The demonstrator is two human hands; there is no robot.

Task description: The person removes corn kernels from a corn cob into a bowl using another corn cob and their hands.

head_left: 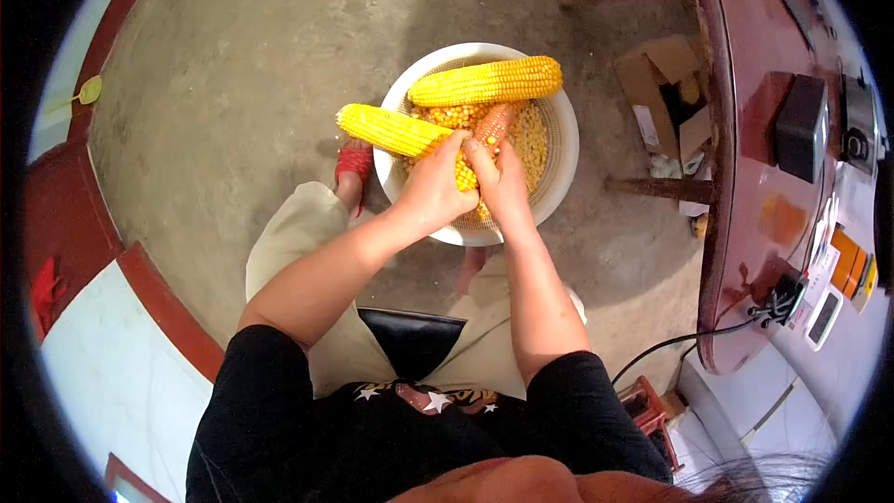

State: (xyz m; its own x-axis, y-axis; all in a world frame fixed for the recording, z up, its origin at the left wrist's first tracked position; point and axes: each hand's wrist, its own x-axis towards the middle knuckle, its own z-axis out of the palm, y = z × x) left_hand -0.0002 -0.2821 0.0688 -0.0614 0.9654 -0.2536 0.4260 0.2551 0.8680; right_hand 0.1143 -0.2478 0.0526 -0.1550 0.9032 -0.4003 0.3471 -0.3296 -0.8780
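Over a white basket [564, 144] holding loose yellow kernels [532, 140], my left hand [436, 182] is wrapped round a yellow corn cob [386, 129] that points to the upper left. My right hand [501, 177] is closed round a reddish, mostly stripped cob [494, 123], right beside the left hand. The two hands meet at the thumbs, and some kernels show between them. Another full yellow cob [484, 82] lies across the far part of the basket, touched by neither hand.
A dark red table [736, 224] with a black box [802, 128] runs along the right. Beneath it stands an open cardboard box [652, 98]. A black cable [666, 343] hangs from the table. My foot in a red sandal [354, 161] is left of the basket.
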